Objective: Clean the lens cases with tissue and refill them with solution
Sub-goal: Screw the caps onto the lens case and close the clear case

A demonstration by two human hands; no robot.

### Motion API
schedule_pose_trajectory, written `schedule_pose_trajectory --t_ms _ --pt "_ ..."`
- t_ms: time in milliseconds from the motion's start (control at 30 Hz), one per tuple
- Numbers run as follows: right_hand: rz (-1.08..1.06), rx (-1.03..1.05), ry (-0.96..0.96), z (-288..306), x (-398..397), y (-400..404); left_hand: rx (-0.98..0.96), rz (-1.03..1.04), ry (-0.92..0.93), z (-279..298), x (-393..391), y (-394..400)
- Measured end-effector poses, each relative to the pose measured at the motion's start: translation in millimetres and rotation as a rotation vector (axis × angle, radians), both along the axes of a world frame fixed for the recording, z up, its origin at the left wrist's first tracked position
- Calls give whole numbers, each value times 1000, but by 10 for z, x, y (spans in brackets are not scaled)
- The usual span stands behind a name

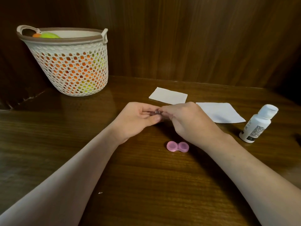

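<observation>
A pink lens case [177,146] with both round caps on lies on the wooden table, just in front of my hands. My left hand [138,119] and my right hand [185,120] meet above the table, and both pinch a small, mostly hidden object [156,112] between their fingertips; I cannot tell what it is. Two white tissues lie behind my hands: a folded tissue [168,95] and a flatter tissue [221,112] to its right. A white solution bottle [257,123] with its cap on stands at the right.
A white perforated basket [71,62] holding orange and green items stands at the back left. A dark wooden wall [195,38] rises right behind the table. A tiny white speck [100,192] lies on the table near my left forearm.
</observation>
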State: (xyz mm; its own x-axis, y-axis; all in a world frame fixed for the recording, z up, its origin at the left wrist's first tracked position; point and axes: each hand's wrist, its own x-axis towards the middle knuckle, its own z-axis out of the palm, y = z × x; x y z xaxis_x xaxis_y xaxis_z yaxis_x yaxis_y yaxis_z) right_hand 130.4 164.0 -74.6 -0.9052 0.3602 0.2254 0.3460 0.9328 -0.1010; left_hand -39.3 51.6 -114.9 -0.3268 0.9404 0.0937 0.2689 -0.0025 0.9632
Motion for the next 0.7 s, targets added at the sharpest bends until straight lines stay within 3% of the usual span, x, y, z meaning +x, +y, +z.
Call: schedule_pose_trajectory --t_ms 200,700 --pt "-44 -261 297 -132 90 181 -21 -43 120 -3 44 5" --pt "-104 -296 482 -293 28 315 6 -56 139 7 91 14"
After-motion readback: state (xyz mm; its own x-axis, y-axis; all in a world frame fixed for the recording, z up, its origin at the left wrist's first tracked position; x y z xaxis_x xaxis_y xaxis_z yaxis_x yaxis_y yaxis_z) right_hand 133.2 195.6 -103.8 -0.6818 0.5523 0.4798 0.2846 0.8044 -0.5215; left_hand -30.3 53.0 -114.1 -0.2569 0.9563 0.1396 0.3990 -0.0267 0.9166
